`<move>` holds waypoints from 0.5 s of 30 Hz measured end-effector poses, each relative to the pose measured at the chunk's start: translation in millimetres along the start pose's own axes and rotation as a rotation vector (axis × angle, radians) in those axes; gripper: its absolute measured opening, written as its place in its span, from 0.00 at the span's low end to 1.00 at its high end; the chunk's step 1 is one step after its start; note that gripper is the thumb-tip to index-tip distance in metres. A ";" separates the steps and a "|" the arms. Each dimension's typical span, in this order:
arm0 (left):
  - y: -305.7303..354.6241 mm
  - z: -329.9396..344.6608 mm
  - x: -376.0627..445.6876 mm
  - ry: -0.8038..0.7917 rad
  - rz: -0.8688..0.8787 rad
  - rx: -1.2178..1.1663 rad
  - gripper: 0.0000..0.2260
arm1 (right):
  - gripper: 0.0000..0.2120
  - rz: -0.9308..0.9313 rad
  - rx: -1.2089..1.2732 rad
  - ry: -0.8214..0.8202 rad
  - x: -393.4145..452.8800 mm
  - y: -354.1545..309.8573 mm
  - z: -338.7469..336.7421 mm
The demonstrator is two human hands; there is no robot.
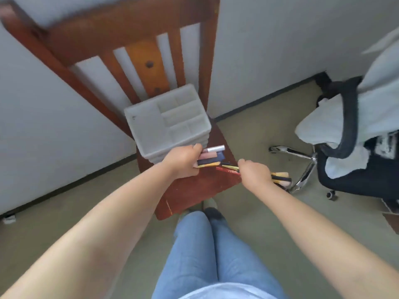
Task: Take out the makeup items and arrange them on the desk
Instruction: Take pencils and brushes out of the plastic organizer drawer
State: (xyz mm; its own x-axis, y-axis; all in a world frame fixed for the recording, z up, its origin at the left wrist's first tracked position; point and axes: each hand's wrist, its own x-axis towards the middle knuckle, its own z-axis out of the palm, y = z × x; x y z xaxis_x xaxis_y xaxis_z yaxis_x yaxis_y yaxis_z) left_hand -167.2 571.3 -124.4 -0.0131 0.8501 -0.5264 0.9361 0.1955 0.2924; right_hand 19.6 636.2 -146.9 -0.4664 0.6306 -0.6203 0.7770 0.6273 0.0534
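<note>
**Both hands full, no desk in sight**

Over the wooden chair [194, 190], the left hand [183, 161] grips a bundle of makeup tubes [212, 155], and the right hand [254, 172] is curled round several slim makeup pencils [279, 178] that stick out either side of the fist. Just behind them, the white organiser [166, 121] sits on the seat, its compartments apparently emptied. With so many loose pieces in each grip, one could probably slide free and drop to the floor [259, 130] during the carry. No tabletop shows, so the route is unclear.
</note>
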 end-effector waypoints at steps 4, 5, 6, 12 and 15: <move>70.9 -49.9 19.5 0.008 0.247 0.217 0.14 | 0.13 0.254 0.074 0.114 -62.5 50.3 -20.8; 91.7 -58.7 20.4 0.018 0.322 0.280 0.14 | 0.14 0.335 0.086 0.142 -81.8 61.7 -20.9; 113.4 -65.0 19.2 0.024 0.403 0.344 0.14 | 0.14 0.424 0.103 0.159 -103.5 71.0 -18.5; 263.3 -50.8 -25.4 0.011 0.865 0.624 0.15 | 0.14 0.917 0.296 0.204 -267.6 87.4 30.7; 345.6 -15.5 -76.5 0.011 1.056 0.741 0.12 | 0.14 1.111 0.405 0.181 -358.1 75.1 75.7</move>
State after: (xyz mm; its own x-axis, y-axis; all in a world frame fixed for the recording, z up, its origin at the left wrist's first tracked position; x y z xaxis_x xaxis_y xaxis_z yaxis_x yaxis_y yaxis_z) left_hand 151.8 581.4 29.2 0.8494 0.4307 -0.3050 0.4655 -0.8837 0.0483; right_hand 277.0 422.8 20.0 0.5169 0.8124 -0.2700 0.8545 -0.4706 0.2200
